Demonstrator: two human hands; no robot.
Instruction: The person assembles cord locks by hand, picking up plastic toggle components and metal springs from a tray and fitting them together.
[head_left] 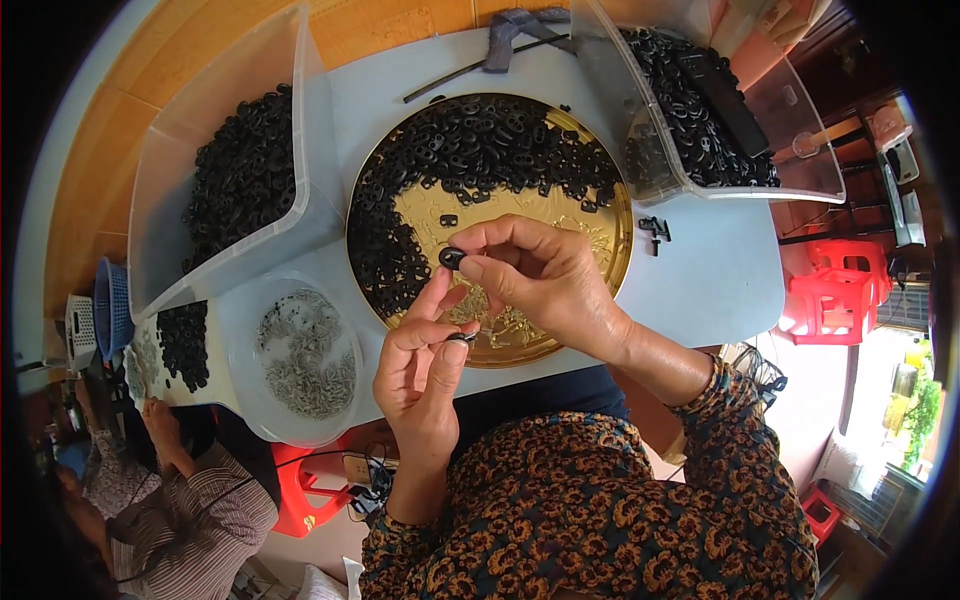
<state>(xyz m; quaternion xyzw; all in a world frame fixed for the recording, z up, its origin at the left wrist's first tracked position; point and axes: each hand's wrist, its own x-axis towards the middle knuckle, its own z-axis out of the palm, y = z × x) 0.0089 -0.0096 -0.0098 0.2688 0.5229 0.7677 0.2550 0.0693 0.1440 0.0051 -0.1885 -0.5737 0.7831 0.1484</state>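
Between the thumb and index finger of my right hand [550,285] is a small black oval plastic piece [453,258] with an opening in its face. My left hand [420,375], lower and to the left, pinches another small dark piece [461,338] with a shiny, metal-looking edge. Both hands are over the near part of a round golden tray [422,207]. Many black two-holed plastic pieces [465,140] are heaped along the tray's far and left sides, and small shiny metal parts [510,328] lie on its near side, partly hidden by my hands.
Clear plastic bins of black parts stand at left [298,120] and right [660,130]. A round tub [355,400] of small metal parts sits left. Small black parts [655,232] lie right of the tray. Another person's hand [163,425] is at lower left; red stools [840,290] stand right.
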